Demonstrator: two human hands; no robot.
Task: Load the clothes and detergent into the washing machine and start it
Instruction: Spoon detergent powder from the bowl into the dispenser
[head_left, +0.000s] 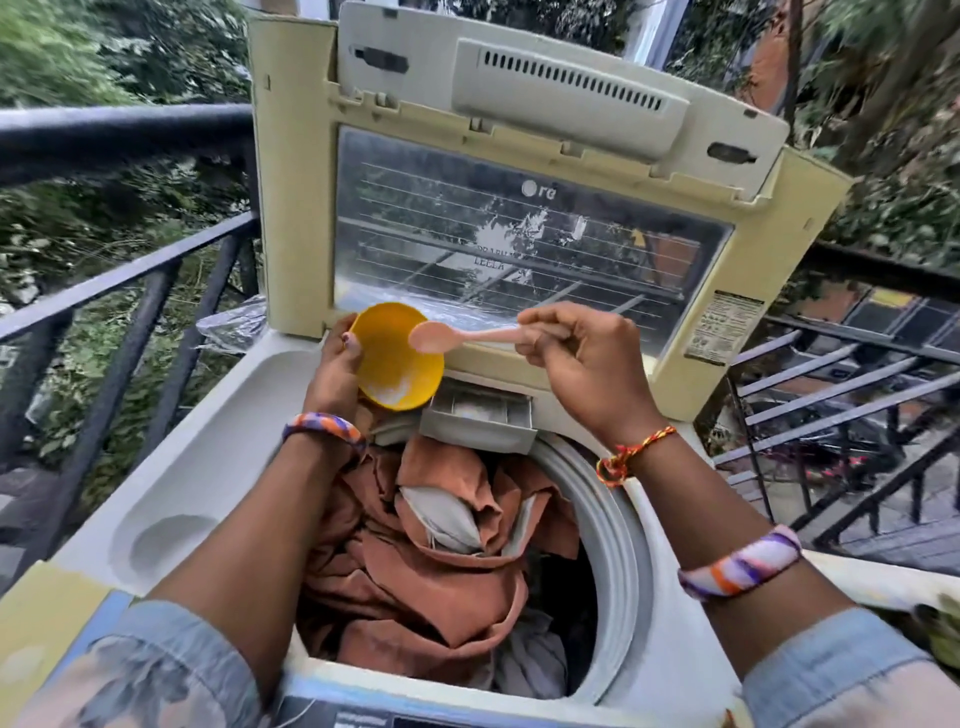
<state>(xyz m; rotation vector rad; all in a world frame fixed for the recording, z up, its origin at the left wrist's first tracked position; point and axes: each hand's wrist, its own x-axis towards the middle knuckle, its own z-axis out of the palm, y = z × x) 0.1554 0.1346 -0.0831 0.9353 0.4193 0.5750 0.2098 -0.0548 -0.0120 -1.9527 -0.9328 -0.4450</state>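
A top-loading washing machine (218, 447) stands with its lid (519, 156) raised upright at the back. Rust-orange and pale clothes (441, 561) fill the drum. My left hand (335, 371) grips a yellow bowl (397, 358), tilted toward me, with a little white detergent powder at its bottom. My right hand (582, 358) pinches the handle of a pink plastic spoon (441, 336), whose scoop hovers over the bowl's rim. Just below the bowl, a small detergent drawer (480, 418) is pulled out at the drum's back edge.
Black metal railings (130, 291) run along the left and right of the balcony, with trees beyond. A crumpled clear plastic sheet (234, 325) lies at the machine's back left corner. The control panel (363, 719) sits at the near edge.
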